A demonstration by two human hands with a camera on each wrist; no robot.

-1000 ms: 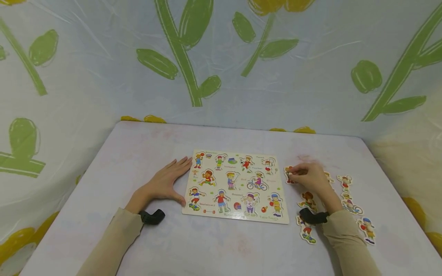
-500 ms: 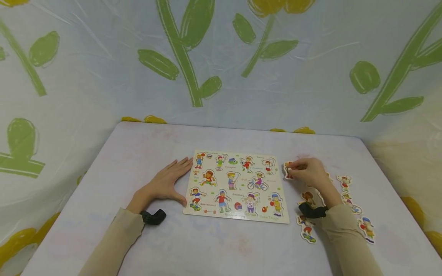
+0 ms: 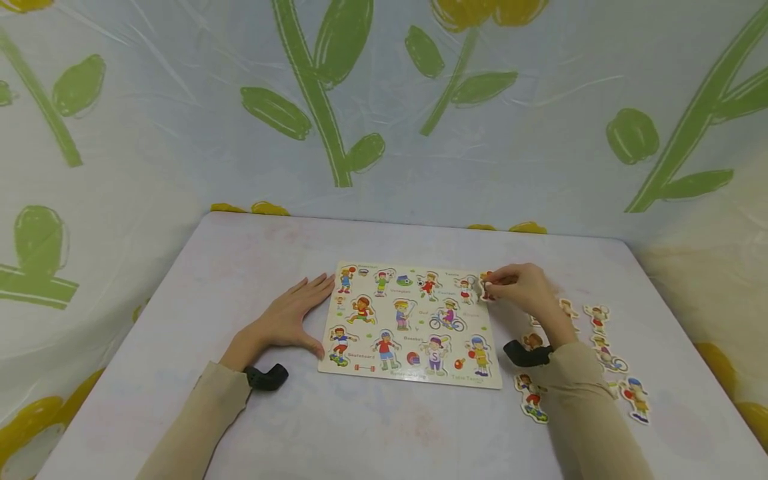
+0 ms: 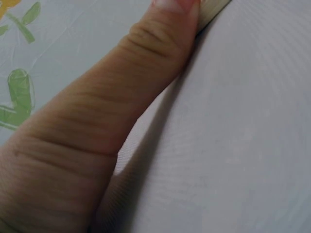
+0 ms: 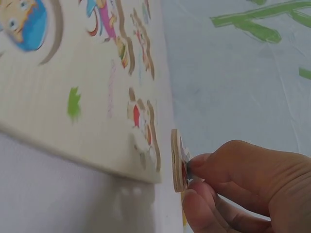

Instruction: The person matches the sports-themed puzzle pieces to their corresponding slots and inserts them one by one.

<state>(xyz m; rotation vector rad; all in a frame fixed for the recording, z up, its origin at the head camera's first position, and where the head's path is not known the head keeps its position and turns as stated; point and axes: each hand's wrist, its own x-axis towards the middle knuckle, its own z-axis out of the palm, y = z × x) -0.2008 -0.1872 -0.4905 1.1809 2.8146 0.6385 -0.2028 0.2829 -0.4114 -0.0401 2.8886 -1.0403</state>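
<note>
A pale wooden puzzle board (image 3: 363, 343), with figures of children at sports printed in its recesses, lies flat mid-table. Against its left side rests my left hand (image 3: 288, 317), thumb spread from the fingers; the left wrist view shows the thumb (image 4: 121, 87) at the board's edge. My right hand (image 3: 525, 290) pinches a puzzle piece (image 3: 485, 288) with red on it by its small knob. That piece is beside the board's upper right corner; in the right wrist view the piece (image 5: 177, 160) stands on edge, apart from the board. Its picture is mostly hidden.
Several loose puzzle pieces lie on the table to the right, among them a skateboarder (image 3: 531, 399), a cyclist (image 3: 609, 355), and a figure with a red paddle (image 3: 635, 400). The right forearm covers some of them. A flower-printed curtain (image 3: 384, 167) stands behind the table.
My right hand has lifted the puzzle piece off the table and moved it left to the board's upper right corner. The left hand stays put on the board's edge.
</note>
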